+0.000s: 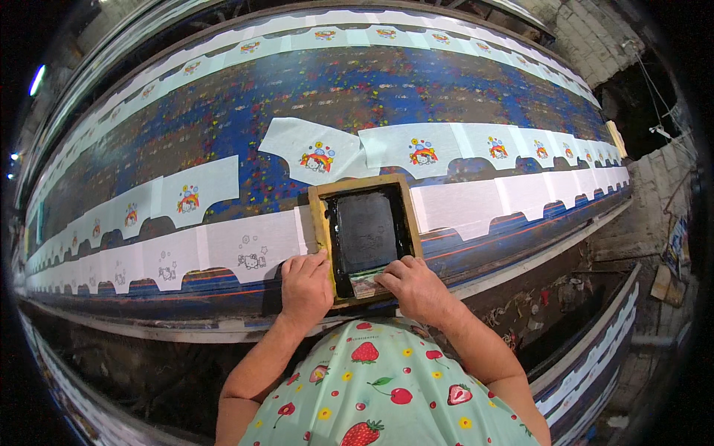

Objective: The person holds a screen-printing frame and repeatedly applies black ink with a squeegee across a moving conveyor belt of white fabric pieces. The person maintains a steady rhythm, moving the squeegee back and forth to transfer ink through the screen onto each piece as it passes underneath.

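Observation:
A wooden-framed printing screen (407, 212) lies on the row of pale fabric pieces nearest me, its mesh dark with black ink. My left hand (307, 290) grips the frame's left side near its lower corner. Inside the frame's near end is a flat squeegee (364, 284), held by the bent fingers of my right hand (415, 288). Left of the screen, a fabric piece (223, 241) bears a black outline of a cartoon cat; on the right a fabric piece (454, 204) shows no print. Whatever fabric lies under the screen is hidden.
The long table (320, 82) is blue and brown, speckled with paint. Behind the screen, a row of fabric pieces carries coloured prints; one skewed piece (286, 145) overlaps its neighbour. Another printed row (357, 36) runs along the far side. Further racks (595, 349) of fabric stand lower right.

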Tool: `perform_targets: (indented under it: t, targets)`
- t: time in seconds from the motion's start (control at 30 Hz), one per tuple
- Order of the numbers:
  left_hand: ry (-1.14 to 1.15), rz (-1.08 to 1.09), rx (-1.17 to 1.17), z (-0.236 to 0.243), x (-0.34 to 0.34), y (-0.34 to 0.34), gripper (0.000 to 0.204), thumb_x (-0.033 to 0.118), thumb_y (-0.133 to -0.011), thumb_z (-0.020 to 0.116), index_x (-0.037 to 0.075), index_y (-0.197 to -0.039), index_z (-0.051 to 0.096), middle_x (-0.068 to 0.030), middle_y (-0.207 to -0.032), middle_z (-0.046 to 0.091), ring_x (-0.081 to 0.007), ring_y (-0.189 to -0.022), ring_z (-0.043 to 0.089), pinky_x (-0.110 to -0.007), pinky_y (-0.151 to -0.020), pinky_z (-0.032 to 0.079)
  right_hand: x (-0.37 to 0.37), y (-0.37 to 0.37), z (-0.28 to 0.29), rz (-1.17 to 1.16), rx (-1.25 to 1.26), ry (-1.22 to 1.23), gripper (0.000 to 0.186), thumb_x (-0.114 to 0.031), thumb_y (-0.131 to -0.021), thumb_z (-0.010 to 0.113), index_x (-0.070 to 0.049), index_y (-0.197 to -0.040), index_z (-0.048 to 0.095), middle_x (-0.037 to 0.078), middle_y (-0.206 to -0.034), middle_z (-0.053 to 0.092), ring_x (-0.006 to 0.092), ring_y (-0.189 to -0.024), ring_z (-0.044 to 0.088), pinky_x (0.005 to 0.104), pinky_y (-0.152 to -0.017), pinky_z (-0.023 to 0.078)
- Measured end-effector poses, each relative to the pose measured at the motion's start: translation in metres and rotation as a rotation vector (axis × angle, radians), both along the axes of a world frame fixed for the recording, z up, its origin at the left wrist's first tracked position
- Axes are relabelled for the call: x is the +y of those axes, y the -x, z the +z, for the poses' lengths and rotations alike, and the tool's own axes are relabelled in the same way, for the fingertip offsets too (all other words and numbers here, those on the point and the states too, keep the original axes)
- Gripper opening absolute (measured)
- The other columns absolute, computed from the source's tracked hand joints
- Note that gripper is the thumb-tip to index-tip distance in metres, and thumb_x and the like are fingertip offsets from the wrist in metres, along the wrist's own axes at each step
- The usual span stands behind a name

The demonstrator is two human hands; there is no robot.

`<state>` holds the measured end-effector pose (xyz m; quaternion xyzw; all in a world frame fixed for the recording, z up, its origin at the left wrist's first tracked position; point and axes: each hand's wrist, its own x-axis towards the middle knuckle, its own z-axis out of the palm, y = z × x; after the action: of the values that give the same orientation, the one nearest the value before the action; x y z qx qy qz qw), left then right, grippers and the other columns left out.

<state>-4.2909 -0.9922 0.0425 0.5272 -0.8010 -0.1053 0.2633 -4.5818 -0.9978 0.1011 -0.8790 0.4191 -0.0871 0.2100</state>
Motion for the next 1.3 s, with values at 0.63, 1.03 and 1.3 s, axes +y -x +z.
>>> perform_targets:
  t: [0.63, 1.03, 1.3]
  targets:
    - [-0.17, 0.44, 0.524, -0.043, 0.003, 0.05, 0.049, -0.015, -0.079, 0.072, 0.004, -0.123, 0.08, -0.0273, -0.157, 0.062, -0.0436, -0.149, 0.058, -0.05, -0.127, 0.045, 0.024, 0.033, -0.058, -0.665, -0.752, -0.233, 0.04, 0.006, -0.083, 0.091, -0.009, -0.118, 0.079, 0.016, -0.148, 0.07, 0.0344, -0.143, 0.064, 0.0441, -0.121, 0.051]
    - [-0.072, 0.362, 0.635, -0.041, -0.016, 0.199, 0.042, -0.015, -0.079, 0.07, 0.004, -0.114, 0.081, -0.0282, -0.156, 0.063, -0.0431, -0.146, 0.06, -0.048, -0.126, 0.044, 0.02, 0.178, -0.065, -0.658, -0.775, -0.107, 0.042, 0.012, -0.079, 0.083, -0.006, -0.116, 0.079, 0.015, -0.145, 0.074, 0.034, -0.144, 0.065, 0.0452, -0.124, 0.048]
    - [-0.067, 0.387, 0.661, -0.049, -0.022, 0.307, 0.042, -0.014, -0.08, 0.072, 0.006, -0.115, 0.083, -0.0284, -0.155, 0.063, -0.0438, -0.148, 0.059, -0.049, -0.127, 0.044, 0.011, 0.29, -0.074, -0.63, -0.808, -0.138, 0.041, 0.011, -0.079, 0.082, -0.008, -0.115, 0.079, 0.014, -0.146, 0.075, 0.0376, -0.148, 0.062, 0.0485, -0.127, 0.045]
